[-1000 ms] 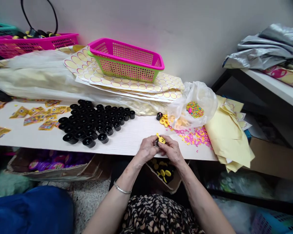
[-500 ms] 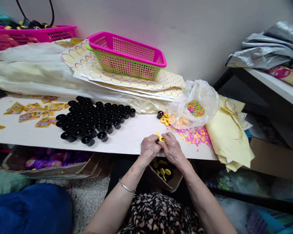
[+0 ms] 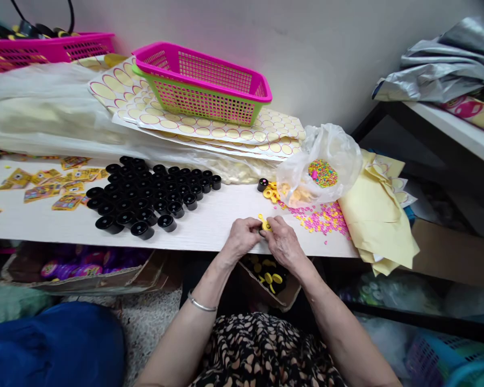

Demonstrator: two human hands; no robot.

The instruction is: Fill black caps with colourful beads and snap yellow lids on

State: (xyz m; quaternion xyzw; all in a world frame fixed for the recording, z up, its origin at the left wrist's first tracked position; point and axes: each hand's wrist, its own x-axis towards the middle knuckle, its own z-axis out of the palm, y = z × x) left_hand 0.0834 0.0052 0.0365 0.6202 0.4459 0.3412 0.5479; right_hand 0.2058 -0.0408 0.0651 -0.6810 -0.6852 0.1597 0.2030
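Over the table's front edge my two hands meet around a small yellow plastic piece (image 3: 267,225), which has a round part and a narrow tab pointing up. My right hand (image 3: 283,241) has its fingers closed on this piece. My left hand (image 3: 242,236), thumb and fingertips pinched together, touches its left side; a dark bit shows beneath, mostly hidden by the fingers. Just beyond, similar yellow pieces (image 3: 271,192) lie beside a black cup (image 3: 263,185) with something pink in it. To the left stand rows of black cups (image 3: 143,201).
A plastic bag (image 3: 342,148) of coloured beads and scattered pink and yellow bits (image 3: 326,219) lie right. Behind are a pink-and-green basket (image 3: 210,102) and printed sheets (image 3: 185,126). Yellow sachets (image 3: 44,191) lie left. Below my hands sits a carton (image 3: 284,303) of yellow-and-black pieces.
My left hand has drawn slightly left, loosening from around the yellow piece. My right hand stays on it. The whole view has shifted a little.
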